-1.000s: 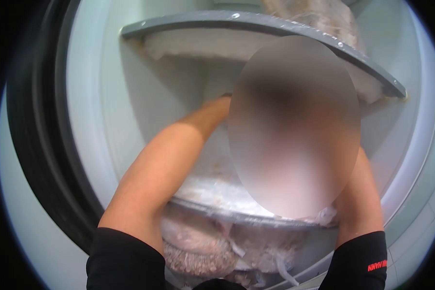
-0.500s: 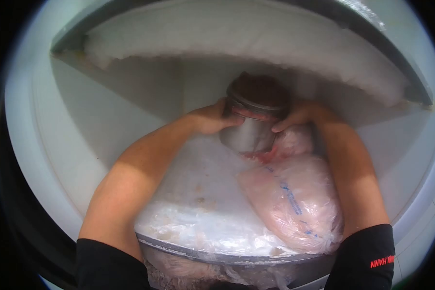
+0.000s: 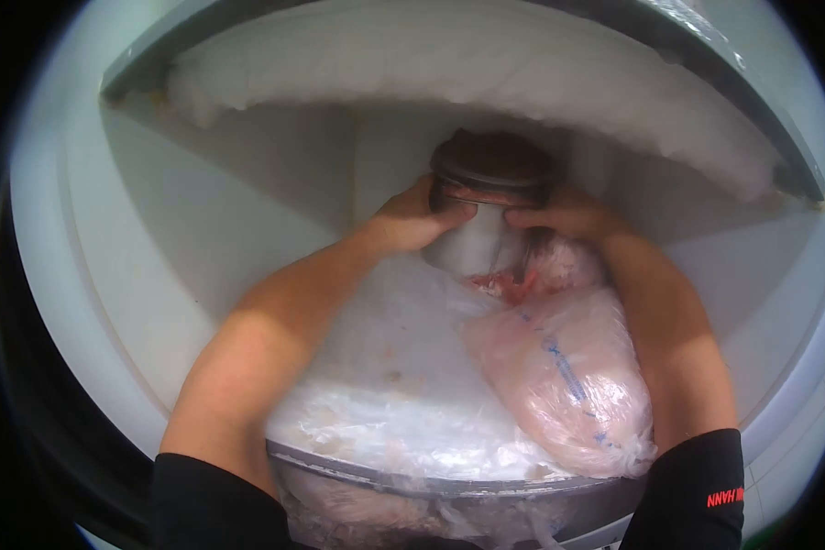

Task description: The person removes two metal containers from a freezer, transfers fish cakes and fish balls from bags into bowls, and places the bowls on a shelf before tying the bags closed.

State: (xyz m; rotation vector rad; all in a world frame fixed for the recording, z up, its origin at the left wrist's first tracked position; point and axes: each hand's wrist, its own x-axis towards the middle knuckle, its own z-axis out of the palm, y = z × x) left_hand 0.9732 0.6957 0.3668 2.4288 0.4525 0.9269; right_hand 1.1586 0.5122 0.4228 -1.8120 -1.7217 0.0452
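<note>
At the back of a frosty freezer shelf stands a metal canister with a dark, reddish-brown mass heaped at its top. My left hand grips its left side, thumb laid across the front just under the rim. Around the right side is my right hand, its thumb pointing inward to the left; most of its fingers are hidden behind. A clear plastic bag of pale pink meat, printed in blue, lies in front of the canister and beside my right forearm. Red, raw-looking pieces show at the canister's base.
Thick frost hangs under the shelf above, over my hands. The icy shelf ends at a dark front edge. More bagged, pale contents lie below it. White walls curve in on both sides.
Both thumbs have come closer together across the front of the canister, just below its rim. The canister stays at the back, and the view has shifted slightly.
</note>
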